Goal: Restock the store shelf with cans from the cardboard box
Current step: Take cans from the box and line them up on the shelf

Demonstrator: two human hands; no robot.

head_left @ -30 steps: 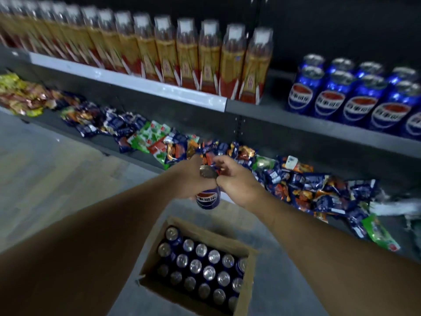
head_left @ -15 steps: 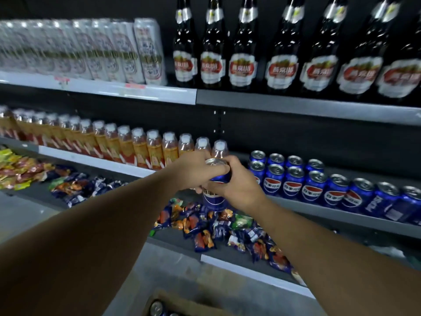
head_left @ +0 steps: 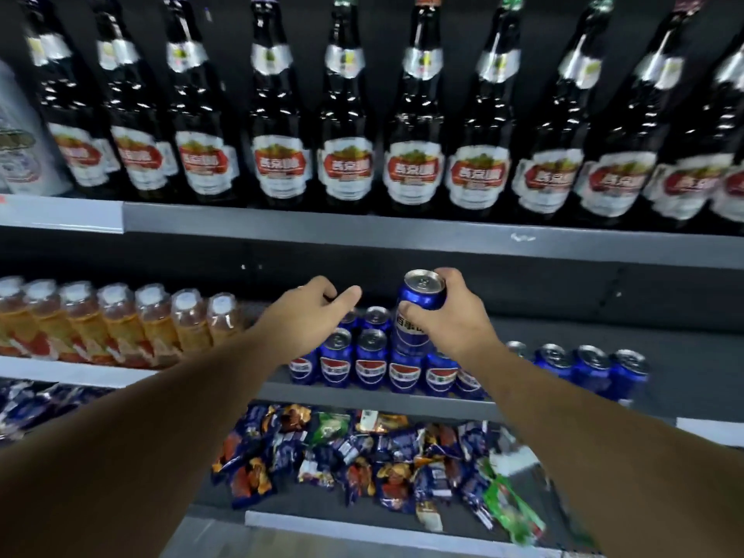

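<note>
My right hand grips a blue cola can upright, just above the row of blue cans that stand on the grey middle shelf. My left hand hovers to the left of the held can, fingers loosely curled and holding nothing, over the left end of the can row. More blue cans stand further right on the same shelf. The cardboard box is out of view.
Dark beer bottles line the top shelf. Orange drink bottles stand left of the cans. Loose snack packets lie piled on the bottom shelf below.
The view has risen from the box to the shelves. My left hand has let go of the can and moved left; my right hand has carried the can up to the can row.
</note>
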